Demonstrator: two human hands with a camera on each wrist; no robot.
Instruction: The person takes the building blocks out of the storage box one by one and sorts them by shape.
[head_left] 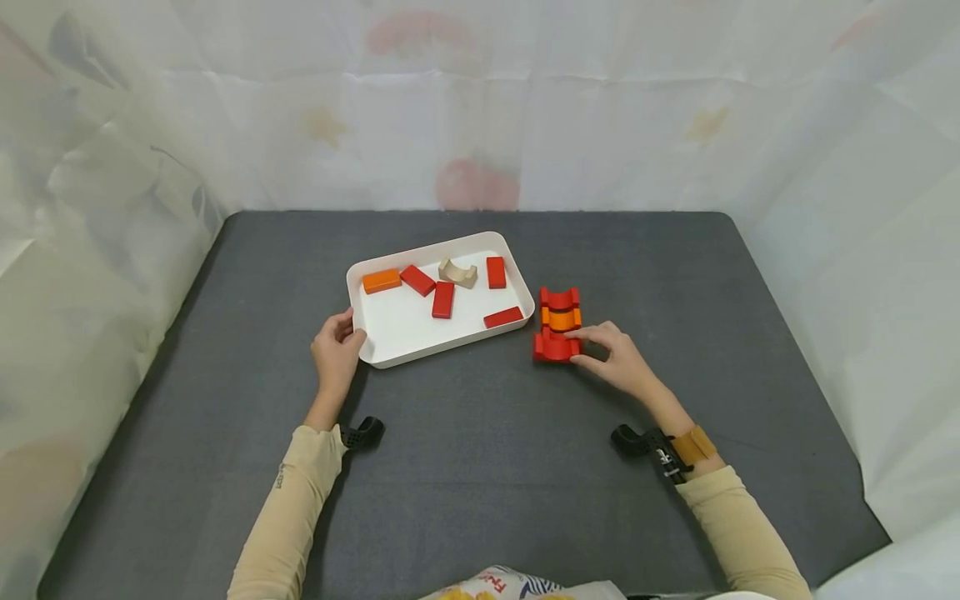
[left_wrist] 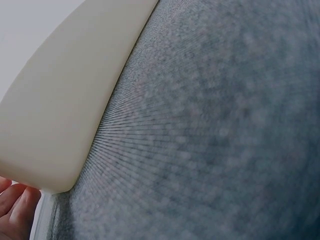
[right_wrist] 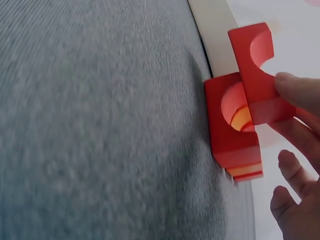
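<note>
The right hand pinches the nearest red arch block, which ends a row of three arch blocks just right of the white tray, long axis running away from the person. The left hand grips the tray's near-left corner.

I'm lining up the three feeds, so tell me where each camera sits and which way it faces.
Head: worn on the head, looking forward and down at the grey table, white tray and arch blocks; both forearms, left hand and right hand show.
Left wrist: low by the tray's corner; fingertips show.
Right wrist: low by the red arch blocks; fingers show.
Shared: all views show the tray and table.
</note>
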